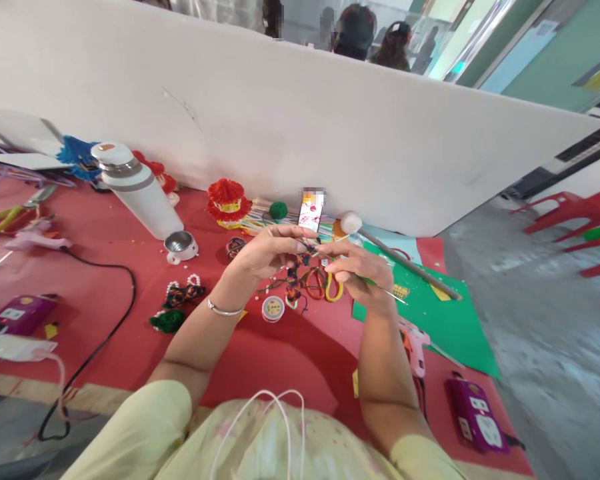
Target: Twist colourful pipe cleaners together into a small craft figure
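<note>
Both hands meet over the red tabletop. My left hand (pixel 267 252) pinches the upper end of a dark multicoloured crochet piece (pixel 293 283), which dangles below the fingers. In my right hand (pixel 364 267) is a crochet hook (pixel 395 295) with a green grip, its tip close to the left fingertips; the exact stitch is too small to see. Behind the left wrist lies a multicoloured yarn ball (pixel 235 248). Scissors (pixel 334 288) with red and yellow handles are beneath the hands, beside a small lidded tub (pixel 273 309). A lit phone (pixel 311 210) leans behind them.
A white bottle (pixel 143 197) and metal cup (pixel 181 246) stand left. Red ruffled crochet work (pixel 227 200) sits at the back against the white partition (pixel 280 113). Right are a green sheet (pixel 445 320), a rod (pixel 410 263), a pink glue gun (pixel 416 347) and a purple power strip (pixel 479 413).
</note>
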`<action>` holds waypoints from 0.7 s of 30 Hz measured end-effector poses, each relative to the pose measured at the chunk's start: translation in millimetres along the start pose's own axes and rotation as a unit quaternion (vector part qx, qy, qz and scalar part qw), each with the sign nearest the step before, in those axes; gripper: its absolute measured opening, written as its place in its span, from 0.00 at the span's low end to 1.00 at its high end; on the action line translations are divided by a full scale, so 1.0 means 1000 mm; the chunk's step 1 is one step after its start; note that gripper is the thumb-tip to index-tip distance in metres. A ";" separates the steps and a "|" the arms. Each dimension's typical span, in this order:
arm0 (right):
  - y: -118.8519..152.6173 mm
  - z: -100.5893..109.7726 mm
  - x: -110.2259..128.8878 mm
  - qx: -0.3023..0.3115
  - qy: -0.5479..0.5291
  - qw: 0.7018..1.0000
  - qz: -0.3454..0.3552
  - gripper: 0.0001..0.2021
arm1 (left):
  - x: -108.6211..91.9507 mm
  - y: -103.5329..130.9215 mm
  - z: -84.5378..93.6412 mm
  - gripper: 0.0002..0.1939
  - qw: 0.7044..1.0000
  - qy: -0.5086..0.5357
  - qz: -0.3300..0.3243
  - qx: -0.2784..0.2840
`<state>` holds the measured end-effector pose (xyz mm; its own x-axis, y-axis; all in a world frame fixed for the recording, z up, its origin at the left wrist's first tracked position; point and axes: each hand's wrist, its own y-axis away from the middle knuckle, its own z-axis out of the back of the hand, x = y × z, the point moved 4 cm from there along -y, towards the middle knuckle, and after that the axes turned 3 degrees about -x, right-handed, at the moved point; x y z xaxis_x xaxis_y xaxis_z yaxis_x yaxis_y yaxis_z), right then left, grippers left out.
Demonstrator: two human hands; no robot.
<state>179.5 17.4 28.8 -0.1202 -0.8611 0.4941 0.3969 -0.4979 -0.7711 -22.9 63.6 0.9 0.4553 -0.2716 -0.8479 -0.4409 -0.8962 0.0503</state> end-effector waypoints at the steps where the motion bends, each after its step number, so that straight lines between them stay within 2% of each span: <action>1: 0.000 0.001 0.001 0.004 -0.001 1.000 -0.003 0.10 | -0.001 0.000 0.000 0.15 1.000 -0.006 0.004 0.003; 6: -0.001 0.003 0.006 0.022 -0.021 1.000 -0.003 0.09 | -0.002 0.002 -0.002 0.14 0.999 -0.018 0.020 0.030; 13: 0.001 0.004 0.001 -0.008 -0.095 0.995 -0.030 0.08 | -0.001 0.004 -0.006 0.15 0.997 -0.034 0.037 0.051; 18: 0.000 0.002 0.007 -0.001 -0.029 0.999 -0.014 0.08 | -0.003 0.003 -0.003 0.15 0.998 -0.042 0.016 0.038; 21: 0.000 0.002 0.010 0.002 -0.002 1.000 -0.022 0.08 | -0.007 0.006 -0.002 0.14 0.996 -0.089 -0.021 0.011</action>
<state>180.3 9.4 34.6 -0.1339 -0.8378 0.5293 0.3958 -0.5349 -0.7465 -26.7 59.5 7.9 0.3297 -0.1663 -0.9293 -0.4423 -0.8969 0.0036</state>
